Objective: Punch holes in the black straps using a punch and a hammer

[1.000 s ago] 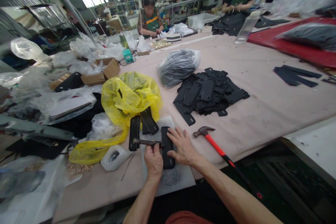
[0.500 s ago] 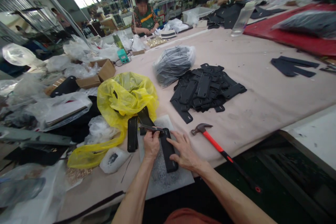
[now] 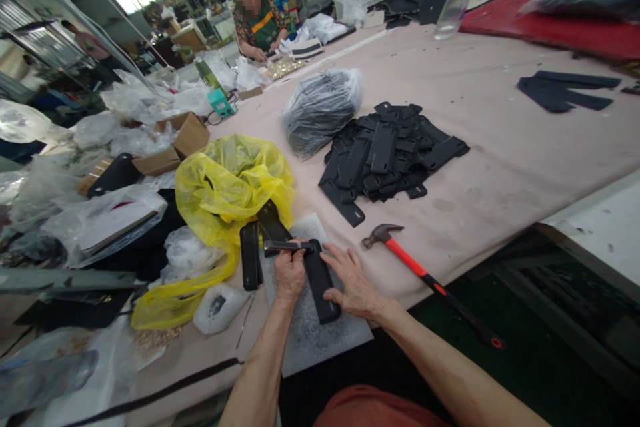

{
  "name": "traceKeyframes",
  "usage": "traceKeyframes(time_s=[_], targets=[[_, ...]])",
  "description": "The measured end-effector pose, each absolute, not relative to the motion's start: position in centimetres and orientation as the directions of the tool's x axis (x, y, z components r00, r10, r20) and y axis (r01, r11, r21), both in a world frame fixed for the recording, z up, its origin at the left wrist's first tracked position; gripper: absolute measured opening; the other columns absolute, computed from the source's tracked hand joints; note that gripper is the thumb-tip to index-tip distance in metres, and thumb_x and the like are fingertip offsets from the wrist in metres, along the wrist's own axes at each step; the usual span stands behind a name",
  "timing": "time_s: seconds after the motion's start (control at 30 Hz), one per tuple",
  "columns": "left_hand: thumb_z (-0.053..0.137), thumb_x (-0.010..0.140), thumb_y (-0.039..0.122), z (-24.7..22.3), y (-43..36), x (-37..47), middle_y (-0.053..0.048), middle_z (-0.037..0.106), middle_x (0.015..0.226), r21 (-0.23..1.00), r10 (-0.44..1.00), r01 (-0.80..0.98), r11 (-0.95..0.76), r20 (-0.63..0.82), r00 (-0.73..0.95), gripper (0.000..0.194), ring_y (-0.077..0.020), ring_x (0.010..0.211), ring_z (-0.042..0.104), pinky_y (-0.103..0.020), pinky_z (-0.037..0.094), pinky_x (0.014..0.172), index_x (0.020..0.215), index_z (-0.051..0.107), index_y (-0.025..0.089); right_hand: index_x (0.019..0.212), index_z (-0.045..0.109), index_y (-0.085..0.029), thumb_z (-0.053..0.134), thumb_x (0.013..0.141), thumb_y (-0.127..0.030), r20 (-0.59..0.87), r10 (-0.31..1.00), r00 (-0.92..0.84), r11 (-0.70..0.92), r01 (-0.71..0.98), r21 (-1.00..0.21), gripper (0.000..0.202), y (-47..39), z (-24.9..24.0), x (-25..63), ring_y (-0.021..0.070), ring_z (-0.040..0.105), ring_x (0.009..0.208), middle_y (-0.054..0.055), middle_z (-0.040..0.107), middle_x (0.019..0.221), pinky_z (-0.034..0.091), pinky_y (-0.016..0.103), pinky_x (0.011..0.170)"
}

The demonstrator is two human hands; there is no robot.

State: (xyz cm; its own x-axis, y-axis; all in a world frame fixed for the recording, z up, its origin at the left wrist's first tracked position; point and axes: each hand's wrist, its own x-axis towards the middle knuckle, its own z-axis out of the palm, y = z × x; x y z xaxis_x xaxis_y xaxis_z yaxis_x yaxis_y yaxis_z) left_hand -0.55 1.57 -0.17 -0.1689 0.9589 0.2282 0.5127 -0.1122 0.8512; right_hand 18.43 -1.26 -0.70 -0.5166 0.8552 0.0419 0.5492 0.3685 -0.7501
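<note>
My left hand (image 3: 291,273) is closed around a slim metal tool, pliers-like in shape (image 3: 283,245), whose far end meets the top end of a long black strap piece (image 3: 320,283). That piece lies on a speckled white board (image 3: 303,340). Along its right edge rests my right hand (image 3: 354,280), fingers spread and thumb touching the piece. Left of the board are more black pieces (image 3: 249,257), partly overlapping. A claw hammer (image 3: 415,265) with a red and black handle lies to the right of my right hand.
A heap of black pieces (image 3: 387,153) sits beyond my hands, beside a plastic-wrapped bundle (image 3: 323,107). A yellow plastic bag (image 3: 230,180) stands to the left. Clear bags and a cardboard box (image 3: 173,143) crowd the left side. A co-worker (image 3: 260,17) sits across the table.
The view has tipped downward and shifted a little, so the background sits higher. The metal tool has turned slightly in my left hand; both hands stay at the black piece.
</note>
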Motion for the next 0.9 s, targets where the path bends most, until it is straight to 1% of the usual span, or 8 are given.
traceKeyframes(time_s=[0.2, 0.43, 0.67, 0.9], targets=[[0.054, 0.090, 0.027, -0.50, 1.67, -0.54, -0.005, 0.073, 0.097, 0.855, 0.961, 0.505, -0.120, 0.227, -0.156, 0.017, -0.0189, 0.095, 0.067, -0.033, 0.053, 0.090, 0.096, 0.069, 0.020, 0.146, 0.036, -0.019, 0.063, 0.078, -0.034, 0.031, 0.855, -0.518, 0.364, 0.555, -0.748, 0.075, -1.14, -1.13, 18.53, 0.0270, 0.017, 0.147, 0.016, 0.025, 0.158, 0.007, 0.058, 0.116], [0.054, 0.089, 0.026, -0.29, 1.77, -0.27, -0.006, 0.074, 0.097, 0.820, 0.957, 0.556, -0.138, 0.256, -0.140, 0.017, -0.0200, 0.095, 0.068, -0.034, 0.054, 0.089, 0.095, 0.068, 0.019, 0.146, 0.038, -0.017, 0.066, 0.079, -0.042, -0.023, 0.849, -0.528, 0.335, 0.570, -0.750, 0.076, -0.89, -0.65, 18.62, 0.0286, 0.019, 0.146, 0.016, 0.025, 0.158, 0.008, 0.059, 0.116], [0.053, 0.089, 0.022, 0.03, 2.11, -0.23, -0.005, 0.074, 0.095, 0.772, 0.955, 0.601, -0.205, 0.291, -0.049, 0.017, -0.0189, 0.093, 0.069, -0.032, 0.055, 0.088, 0.096, 0.068, 0.020, 0.146, 0.037, -0.017, 0.065, 0.080, -0.040, -0.014, 0.851, -0.525, 0.339, 0.570, -0.749, 0.076, -0.94, -0.75, 18.55, 0.0281, 0.018, 0.147, 0.016, 0.024, 0.158, 0.007, 0.058, 0.116], [0.050, 0.090, 0.020, -0.35, 2.18, 0.13, -0.005, 0.074, 0.095, 0.703, 0.950, 0.684, -0.196, 0.309, -0.045, 0.018, -0.0192, 0.093, 0.069, -0.032, 0.055, 0.088, 0.096, 0.066, 0.020, 0.147, 0.036, -0.017, 0.065, 0.079, -0.040, -0.013, 0.847, -0.531, 0.347, 0.573, -0.743, 0.076, -0.95, -0.83, 18.60, 0.0283, 0.017, 0.147, 0.016, 0.025, 0.158, 0.007, 0.058, 0.116]])
